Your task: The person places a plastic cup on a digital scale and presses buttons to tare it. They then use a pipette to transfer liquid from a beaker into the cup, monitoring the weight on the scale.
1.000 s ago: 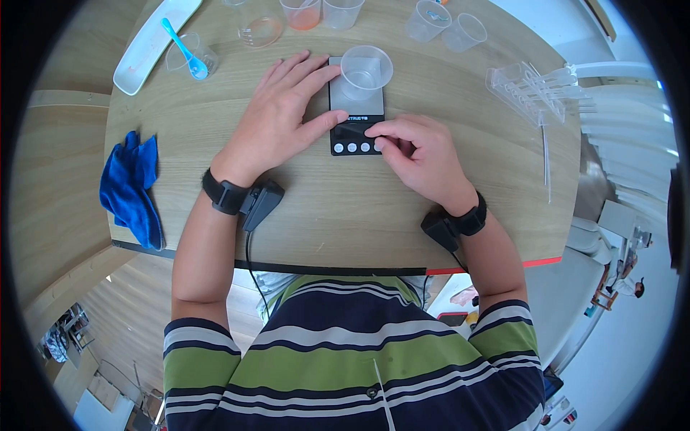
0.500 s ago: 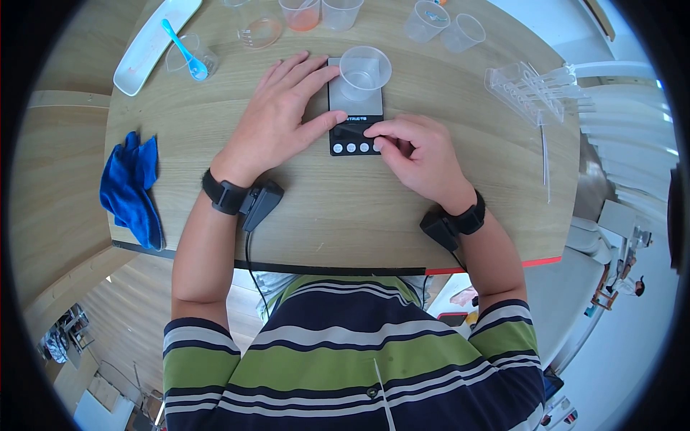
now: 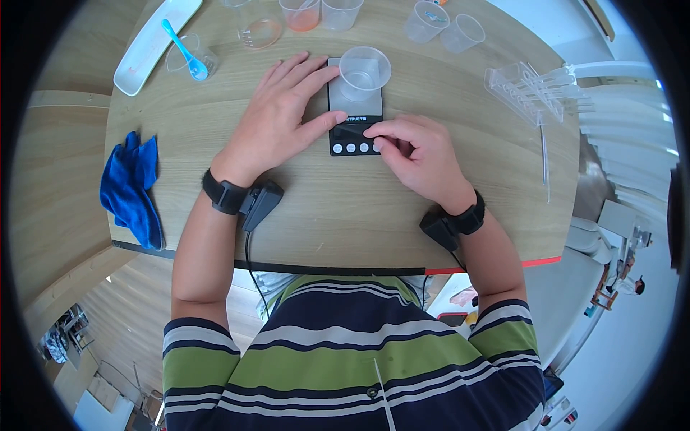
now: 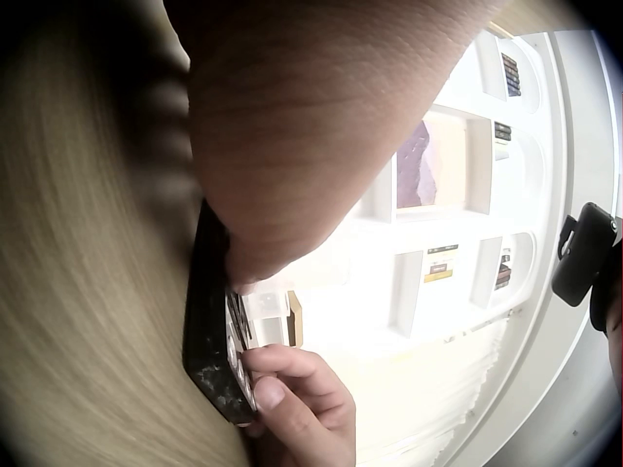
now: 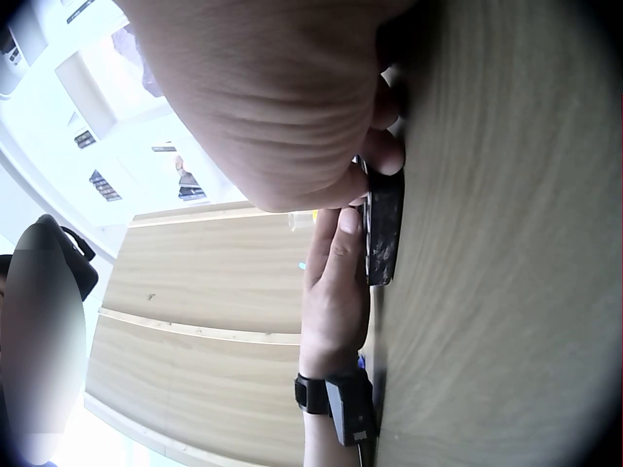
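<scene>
A small black digital scale (image 3: 356, 136) with a silver plate and round buttons lies on the table. Upon its plate stands a clear plastic cup (image 3: 365, 72). My left hand (image 3: 280, 108) rests at the scale's left side, fingers spread, its thumb over the edge beside the display. From the right, my right hand (image 3: 417, 151) reaches the scale's front corner, index finger at the display and thumb by the rightmost button. In the left wrist view the right thumb and index finger touch the scale's button side; its other fingers bend inward.
A white tray (image 3: 133, 75) and a beaker holding a blue spoon (image 3: 188, 54) stand at the back left. More clear cups (image 3: 341, 16) line the back, one with pinkish contents. A blue cloth (image 3: 129, 187) lies left; a clear rack (image 3: 521, 93) stands right.
</scene>
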`<action>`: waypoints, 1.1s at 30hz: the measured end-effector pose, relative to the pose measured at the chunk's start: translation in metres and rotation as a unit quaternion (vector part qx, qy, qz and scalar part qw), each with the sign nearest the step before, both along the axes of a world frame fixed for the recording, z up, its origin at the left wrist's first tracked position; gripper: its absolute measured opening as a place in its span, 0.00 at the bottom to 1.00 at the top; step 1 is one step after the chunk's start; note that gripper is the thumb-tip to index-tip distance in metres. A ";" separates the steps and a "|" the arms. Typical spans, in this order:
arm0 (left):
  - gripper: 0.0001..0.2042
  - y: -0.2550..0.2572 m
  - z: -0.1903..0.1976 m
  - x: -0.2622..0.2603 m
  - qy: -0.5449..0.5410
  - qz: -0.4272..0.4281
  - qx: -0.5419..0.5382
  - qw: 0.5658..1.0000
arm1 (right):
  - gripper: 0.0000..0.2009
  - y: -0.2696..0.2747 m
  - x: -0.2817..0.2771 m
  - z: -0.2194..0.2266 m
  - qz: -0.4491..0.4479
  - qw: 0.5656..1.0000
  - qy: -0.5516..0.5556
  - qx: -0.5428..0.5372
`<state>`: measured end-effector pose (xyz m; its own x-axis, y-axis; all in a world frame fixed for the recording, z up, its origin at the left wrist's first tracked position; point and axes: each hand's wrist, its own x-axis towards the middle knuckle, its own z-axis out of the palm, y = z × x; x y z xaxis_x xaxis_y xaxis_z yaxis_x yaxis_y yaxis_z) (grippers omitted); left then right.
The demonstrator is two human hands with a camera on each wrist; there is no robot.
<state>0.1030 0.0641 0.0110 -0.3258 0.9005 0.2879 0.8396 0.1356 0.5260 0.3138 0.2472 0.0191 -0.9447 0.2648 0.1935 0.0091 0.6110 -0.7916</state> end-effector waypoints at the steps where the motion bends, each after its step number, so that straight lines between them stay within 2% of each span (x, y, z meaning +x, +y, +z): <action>1: 0.32 0.000 0.000 0.000 0.001 -0.001 0.001 1.000 | 0.10 0.000 0.000 0.000 0.000 1.000 0.000 0.000; 33: 0.32 0.000 0.001 0.000 0.004 0.001 -0.001 1.000 | 0.10 -0.001 0.000 -0.001 0.001 1.000 0.010 0.005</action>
